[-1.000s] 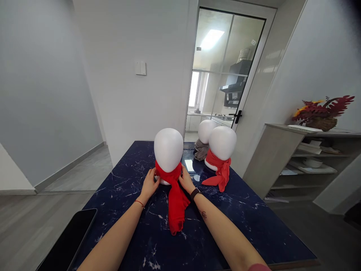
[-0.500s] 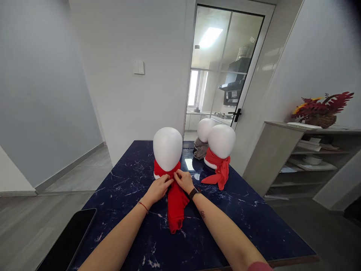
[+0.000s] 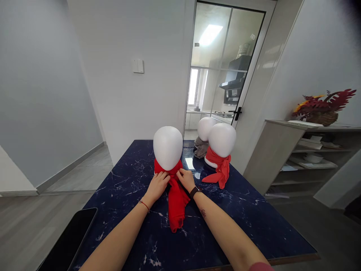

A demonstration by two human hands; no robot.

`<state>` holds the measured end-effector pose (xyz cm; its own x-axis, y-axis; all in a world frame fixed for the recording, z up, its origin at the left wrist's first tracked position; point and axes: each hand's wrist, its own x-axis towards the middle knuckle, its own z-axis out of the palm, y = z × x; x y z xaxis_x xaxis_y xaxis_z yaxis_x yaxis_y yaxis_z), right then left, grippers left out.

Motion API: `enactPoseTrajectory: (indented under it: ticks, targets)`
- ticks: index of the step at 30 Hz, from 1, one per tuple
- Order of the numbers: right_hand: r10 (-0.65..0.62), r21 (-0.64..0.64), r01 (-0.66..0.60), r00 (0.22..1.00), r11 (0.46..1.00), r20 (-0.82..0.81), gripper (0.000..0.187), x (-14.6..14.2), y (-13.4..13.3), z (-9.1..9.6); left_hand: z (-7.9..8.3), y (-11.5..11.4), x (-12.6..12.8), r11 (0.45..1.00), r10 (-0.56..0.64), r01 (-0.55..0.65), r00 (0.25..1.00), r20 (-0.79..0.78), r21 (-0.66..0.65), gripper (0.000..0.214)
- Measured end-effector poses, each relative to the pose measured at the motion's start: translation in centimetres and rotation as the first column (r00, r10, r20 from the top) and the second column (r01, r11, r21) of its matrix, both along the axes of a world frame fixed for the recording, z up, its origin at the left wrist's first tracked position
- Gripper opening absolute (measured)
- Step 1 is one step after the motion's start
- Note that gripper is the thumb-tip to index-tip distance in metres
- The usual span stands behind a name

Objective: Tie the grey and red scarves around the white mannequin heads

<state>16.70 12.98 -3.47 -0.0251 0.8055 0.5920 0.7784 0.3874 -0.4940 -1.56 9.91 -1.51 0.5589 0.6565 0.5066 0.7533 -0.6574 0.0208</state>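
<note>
A white mannequin head (image 3: pixel 168 146) stands upright on the dark blue marbled table (image 3: pixel 124 188). Round its neck goes a red scarf (image 3: pixel 176 207), whose long end hangs down the front and lies on the tabletop towards me. My left hand (image 3: pixel 158 185) is at the left of the neck, its fingers bent and closed on the scarf just below the chin. On the other side my right hand (image 3: pixel 186 179) pinches the scarf's fabric at the right of the neck. The fingertips of both hands are partly hidden in the cloth.
To the right stands a second mannequin head (image 3: pixel 222 140) with a lighter red scarf (image 3: pixel 218 169) knotted at its neck. Behind it is another head (image 3: pixel 205 128) with a grey-brown cloth (image 3: pixel 201 147). A black phone (image 3: pixel 67 241) is at the table's left edge. Shelves (image 3: pixel 282 150) stand at right.
My hands have moved slightly apart at the neck, the left one a little to the left and up. More of the scarf's gathered front shows between them.
</note>
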Motion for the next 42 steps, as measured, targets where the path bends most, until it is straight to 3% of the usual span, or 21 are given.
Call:
enactPoseTrajectory:
  ticks: [4,10,17,22,31,36,42]
  targets:
    - [-0.057,-0.019,0.056,0.997,0.998,-0.056,0.037,0.3,0.4,-0.4,0.2,0.0,-0.3,0.999,-0.049,0.05,0.998,0.047,-0.021,0.025]
    - [-0.008,-0.074,0.002,0.997,0.997,-0.074,0.036,0.2,0.8,-0.8,0.5,-0.7,-0.1,0.964,-0.237,0.243,0.969,0.065,-0.111,0.019]
    - [0.007,-0.1,-0.017,0.996,0.995,-0.094,0.036,0.1,0.8,-0.7,-0.1,-0.6,0.8,0.964,-0.073,0.145,0.951,0.3,-0.222,0.024]
    - [0.011,-0.12,-0.023,0.995,0.992,-0.098,0.035,0.2,0.7,-0.7,-0.4,-0.5,1.1,0.95,0.053,0.022,0.972,0.23,-0.313,0.026]
    - [0.01,-0.12,-0.023,0.994,0.992,-0.105,0.035,0.1,0.6,-0.6,0.2,-1.8,2.0,0.935,0.124,-0.102,0.991,0.042,-0.341,0.03]
    - [0.014,-0.114,-0.028,0.992,0.993,-0.123,0.035,0.1,0.6,-0.6,0.1,-2.3,2.3,0.933,0.164,-0.139,0.985,0.048,-0.331,0.044]
    - [0.021,-0.113,-0.04,0.986,0.993,-0.163,0.035,0.1,0.7,-0.8,0.2,-1.7,1.8,0.924,0.215,-0.139,0.96,0.182,-0.357,0.033]
